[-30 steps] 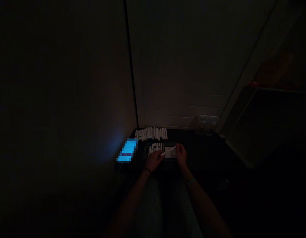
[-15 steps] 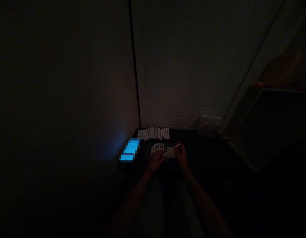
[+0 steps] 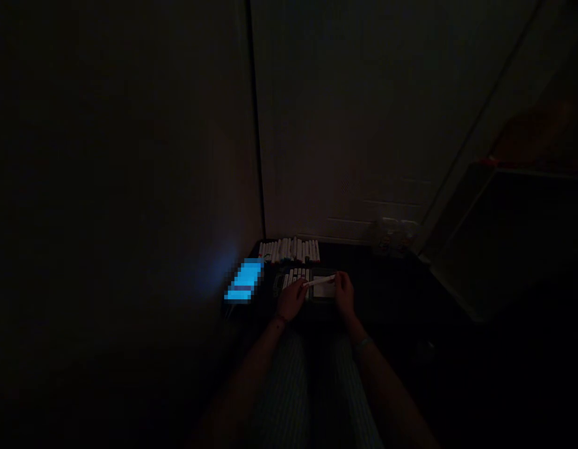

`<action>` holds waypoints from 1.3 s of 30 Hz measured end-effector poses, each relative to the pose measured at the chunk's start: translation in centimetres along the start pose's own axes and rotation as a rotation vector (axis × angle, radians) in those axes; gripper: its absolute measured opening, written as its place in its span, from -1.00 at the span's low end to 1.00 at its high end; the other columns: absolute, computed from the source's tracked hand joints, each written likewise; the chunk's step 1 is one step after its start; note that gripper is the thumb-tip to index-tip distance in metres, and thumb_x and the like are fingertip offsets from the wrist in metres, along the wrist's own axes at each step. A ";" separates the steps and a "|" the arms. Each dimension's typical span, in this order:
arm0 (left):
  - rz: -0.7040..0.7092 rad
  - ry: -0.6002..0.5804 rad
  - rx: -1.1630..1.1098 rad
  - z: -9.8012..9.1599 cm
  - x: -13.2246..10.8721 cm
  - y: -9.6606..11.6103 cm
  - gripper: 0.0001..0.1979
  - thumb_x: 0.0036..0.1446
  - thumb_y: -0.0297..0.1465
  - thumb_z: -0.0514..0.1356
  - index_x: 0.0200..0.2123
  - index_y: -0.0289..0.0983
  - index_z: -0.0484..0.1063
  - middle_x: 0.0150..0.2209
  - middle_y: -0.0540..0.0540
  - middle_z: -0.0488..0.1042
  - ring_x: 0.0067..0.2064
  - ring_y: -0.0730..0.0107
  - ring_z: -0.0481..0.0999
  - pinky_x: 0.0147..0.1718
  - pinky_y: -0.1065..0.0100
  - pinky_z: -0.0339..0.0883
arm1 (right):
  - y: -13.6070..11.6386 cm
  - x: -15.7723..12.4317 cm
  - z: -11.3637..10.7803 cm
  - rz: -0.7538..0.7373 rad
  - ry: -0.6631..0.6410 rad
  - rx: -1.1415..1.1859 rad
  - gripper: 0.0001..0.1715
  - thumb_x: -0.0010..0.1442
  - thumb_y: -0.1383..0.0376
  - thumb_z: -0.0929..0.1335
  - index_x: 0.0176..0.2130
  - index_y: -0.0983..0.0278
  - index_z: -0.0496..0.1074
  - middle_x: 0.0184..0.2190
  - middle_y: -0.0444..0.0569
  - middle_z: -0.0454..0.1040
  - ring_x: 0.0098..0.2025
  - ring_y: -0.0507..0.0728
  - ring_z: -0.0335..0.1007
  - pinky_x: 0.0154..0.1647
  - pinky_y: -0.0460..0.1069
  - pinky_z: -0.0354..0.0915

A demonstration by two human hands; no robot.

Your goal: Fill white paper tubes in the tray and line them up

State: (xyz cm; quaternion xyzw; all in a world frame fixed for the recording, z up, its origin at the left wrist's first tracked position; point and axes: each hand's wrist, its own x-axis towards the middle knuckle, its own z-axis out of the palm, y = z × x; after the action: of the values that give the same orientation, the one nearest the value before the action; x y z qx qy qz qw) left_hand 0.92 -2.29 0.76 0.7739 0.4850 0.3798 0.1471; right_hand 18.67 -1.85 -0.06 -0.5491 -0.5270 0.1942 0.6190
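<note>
Black table (image 3: 386, 288) carries a row of markers (image 3: 289, 251) along its back, apparently aligned for easy reach. We note the left hand (image 3: 291, 300) and right hand (image 3: 345, 293) flanking a white panel (image 3: 322, 289), fingers pinched on opposite ends of a single marker (image 3: 319, 282) above it, seemingly for steadiness.
</note>
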 end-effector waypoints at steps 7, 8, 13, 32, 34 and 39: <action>0.033 0.033 -0.022 0.3 0.0 -0.2 -0.72 0.18 -0.34 -0.12 -0.10 -0.23 0.26 -0.11 -0.08 0.38 -0.10 0.37 0.36 -0.12 0.35 0.22 | 0.0 -0.1 -0.2 -0.024 0.015 0.004 -0.62 0.15 0.12 0.11 -0.19 0.28 0.29 -0.27 -0.02 0.39 -0.24 0.07 0.30 -0.22 -0.06 0.20; 0.028 0.031 -0.026 0.3 0.0 -0.2 -0.72 0.18 -0.35 -0.12 -0.10 -0.23 0.26 -0.11 -0.09 0.38 -0.10 0.37 0.36 -0.12 0.34 0.22 | 0.0 0.0 -0.2 -0.028 0.005 0.006 -0.62 0.15 0.12 0.11 -0.19 0.28 0.29 -0.27 -0.03 0.39 -0.24 0.07 0.30 -0.22 -0.06 0.20; 0.016 0.032 -0.030 0.3 0.1 -0.2 -0.73 0.18 -0.35 -0.11 -0.12 -0.23 0.27 -0.14 -0.10 0.39 -0.13 0.37 0.38 -0.16 0.35 0.25 | 0.2 0.0 -0.1 -0.009 0.015 -0.016 -0.61 0.15 0.11 0.11 -0.19 0.29 0.30 -0.29 -0.02 0.40 -0.25 0.08 0.30 -0.24 -0.05 0.20; 0.019 0.008 0.029 0.2 0.0 -0.5 -0.73 0.19 -0.33 -0.13 -0.18 -0.23 0.29 -0.25 -0.08 0.42 -0.26 0.41 0.41 -0.31 0.41 0.24 | 0.4 -0.1 0.0 -0.006 0.024 -0.047 -0.56 0.14 0.06 0.11 -0.24 0.30 0.33 -0.33 -0.03 0.42 -0.30 0.07 0.30 -0.30 -0.09 0.18; 0.024 0.003 0.027 0.2 0.0 -0.5 -0.73 0.19 -0.32 -0.12 -0.16 -0.22 0.29 -0.25 -0.07 0.41 -0.26 0.42 0.40 -0.32 0.42 0.24 | 0.4 -0.1 0.0 -0.012 0.024 -0.034 -0.56 0.14 0.06 0.11 -0.23 0.31 0.33 -0.33 -0.03 0.42 -0.29 0.07 0.30 -0.29 -0.09 0.18; 0.045 -0.035 0.034 0.0 0.0 -0.3 -0.75 0.16 -0.28 -0.08 -0.17 -0.20 0.29 -0.30 -0.02 0.41 -0.29 0.42 0.39 -0.34 0.42 0.23 | 0.5 0.0 0.1 0.016 0.016 0.042 -0.58 0.13 0.06 0.14 -0.20 0.30 0.32 -0.32 -0.04 0.41 -0.29 0.07 0.30 -0.31 -0.09 0.19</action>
State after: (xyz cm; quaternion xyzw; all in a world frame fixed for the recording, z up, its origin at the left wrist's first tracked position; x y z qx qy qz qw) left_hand 0.74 -2.16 0.56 0.7933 0.4714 0.3612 0.1340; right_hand 18.80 -1.68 -0.57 -0.5416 -0.5134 0.2057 0.6331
